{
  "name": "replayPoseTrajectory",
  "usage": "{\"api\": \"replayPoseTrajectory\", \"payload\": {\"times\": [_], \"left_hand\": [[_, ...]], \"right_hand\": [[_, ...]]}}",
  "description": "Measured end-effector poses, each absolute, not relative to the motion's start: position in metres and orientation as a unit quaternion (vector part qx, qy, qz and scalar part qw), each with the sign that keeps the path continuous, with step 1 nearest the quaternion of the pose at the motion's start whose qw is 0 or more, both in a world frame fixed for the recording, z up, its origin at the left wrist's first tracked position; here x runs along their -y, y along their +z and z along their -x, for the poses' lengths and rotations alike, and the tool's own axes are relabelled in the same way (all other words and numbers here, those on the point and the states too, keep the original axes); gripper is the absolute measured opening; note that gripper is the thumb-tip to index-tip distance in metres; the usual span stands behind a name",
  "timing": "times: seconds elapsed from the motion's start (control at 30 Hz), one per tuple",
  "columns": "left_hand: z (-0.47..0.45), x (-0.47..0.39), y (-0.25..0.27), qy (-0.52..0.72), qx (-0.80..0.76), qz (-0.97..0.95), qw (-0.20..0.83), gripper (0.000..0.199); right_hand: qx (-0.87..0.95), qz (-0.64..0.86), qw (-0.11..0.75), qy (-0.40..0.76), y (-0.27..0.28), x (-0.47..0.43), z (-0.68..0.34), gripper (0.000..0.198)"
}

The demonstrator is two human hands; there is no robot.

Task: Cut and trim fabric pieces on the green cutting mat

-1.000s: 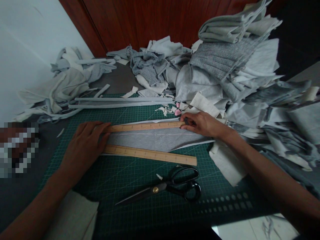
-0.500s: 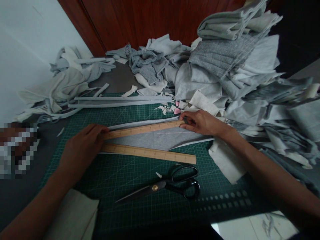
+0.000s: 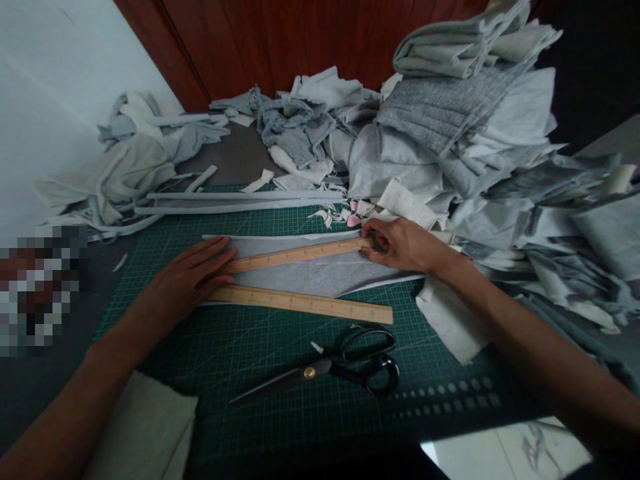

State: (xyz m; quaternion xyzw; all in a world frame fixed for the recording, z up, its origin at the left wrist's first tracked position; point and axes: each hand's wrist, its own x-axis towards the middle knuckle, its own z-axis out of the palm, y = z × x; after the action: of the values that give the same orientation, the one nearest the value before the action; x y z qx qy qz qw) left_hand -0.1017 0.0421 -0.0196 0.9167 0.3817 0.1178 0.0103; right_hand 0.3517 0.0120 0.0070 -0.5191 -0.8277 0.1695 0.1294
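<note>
A piece of grey fabric (image 3: 295, 275) lies on the green cutting mat (image 3: 250, 347). Over it a wooden ruler (image 3: 300, 253) slants up to the right, and a second wooden ruler (image 3: 310, 306) runs along the fabric's near edge. My left hand (image 3: 197, 270) rests flat with stretched fingers over the left ends of both rulers, hiding them. At the upper ruler's right end, my right hand (image 3: 395, 243) is closed in a pinch; a small dark patch between its fingers is unclear. Black-handled scissors (image 3: 320, 368) lie nearer me, touched by neither hand.
Folded grey fabric strips (image 3: 240, 202) lie beyond the work. A tall heap of grey cloth (image 3: 450, 120) stands at the back right, and more cloth scraps (image 3: 135, 160) lie at the left. A pale fabric piece (image 3: 155, 420) is beneath my left forearm.
My left hand has spread flatter, its fingers now lying out over the fabric toward the far edge. The upper ruler has shifted slightly to the right with my right hand.
</note>
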Motion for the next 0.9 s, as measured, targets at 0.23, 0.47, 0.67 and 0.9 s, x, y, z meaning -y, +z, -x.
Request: {"api": "replayPoseTrajectory", "payload": {"times": [0.23, 0.47, 0.67, 0.9], "left_hand": [[0.097, -0.038, -0.014, 0.115, -0.469, -0.873, 0.068, 0.068], [0.088, -0.034, -0.004, 0.142, -0.533, -0.829, 0.092, 0.06], [0.087, -0.038, -0.008, 0.152, -0.471, -0.868, 0.042, 0.043], [0.089, -0.042, -0.011, 0.143, -0.428, -0.892, -0.002, 0.042]], "right_hand": [[0.804, 0.577, 0.087, 0.113, 0.009, -0.01, -0.359, 0.031], [0.82, 0.561, 0.081, 0.083, 0.009, -0.002, -0.371, 0.033], [0.819, 0.556, 0.129, 0.064, -0.003, -0.002, -0.367, 0.039], [0.809, 0.559, 0.161, 0.079, -0.014, -0.006, -0.369, 0.044]]}}
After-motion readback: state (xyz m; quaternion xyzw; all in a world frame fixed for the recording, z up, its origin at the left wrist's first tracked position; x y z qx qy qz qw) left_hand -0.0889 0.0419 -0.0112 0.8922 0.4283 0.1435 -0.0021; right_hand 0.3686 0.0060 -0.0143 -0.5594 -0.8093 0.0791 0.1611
